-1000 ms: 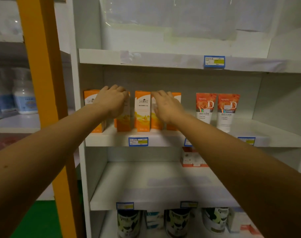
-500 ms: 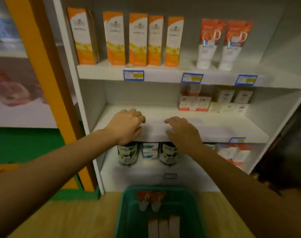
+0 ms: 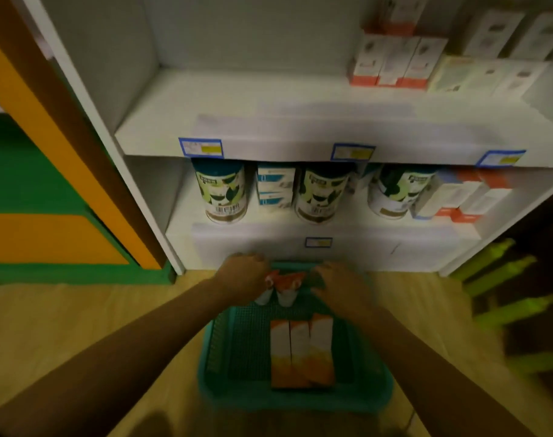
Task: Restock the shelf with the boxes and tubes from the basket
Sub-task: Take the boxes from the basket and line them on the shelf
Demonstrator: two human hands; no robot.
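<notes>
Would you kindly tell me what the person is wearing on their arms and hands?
Both forearms are bare, with no sleeves in view. The left hand and right hand wear no gloves, and no watch or bracelet shows; blur would hide a ring.

Arms outstretched, left hand and right hand palm-down, apart.

Left hand: we see it bare, softened by blur.
Right hand: bare as well, equally blurred.
Forearms: both bare to the frame edge.
</notes>
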